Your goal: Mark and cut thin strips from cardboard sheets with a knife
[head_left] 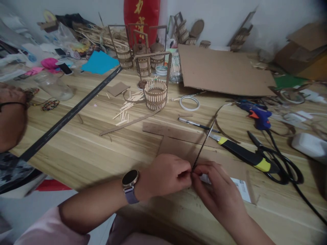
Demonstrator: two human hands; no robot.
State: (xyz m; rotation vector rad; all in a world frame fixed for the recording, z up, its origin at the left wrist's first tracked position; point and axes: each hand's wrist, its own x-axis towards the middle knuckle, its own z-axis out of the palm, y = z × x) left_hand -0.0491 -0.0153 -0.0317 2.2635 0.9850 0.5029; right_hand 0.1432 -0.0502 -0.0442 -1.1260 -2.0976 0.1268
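Note:
A narrow cardboard strip, seen edge-on, rises away from my fingertips. My left hand, with a watch on its wrist, is closed and pinches the strip's near end. Right beside it, my right hand also pinches that end between thumb and fingers. Under the hands lies a flat cardboard piece with a white label. Beyond the strip are a pen and a yellow-and-black utility knife. Farther back stands a small basket made of light sticks and cardboard bands, with a tall handle.
Black scissors and a blue glue gun with its cord lie at right. A tape roll, loose sticks and a large cardboard sheet are farther back. Another person's arm rests at left, near a glass jar.

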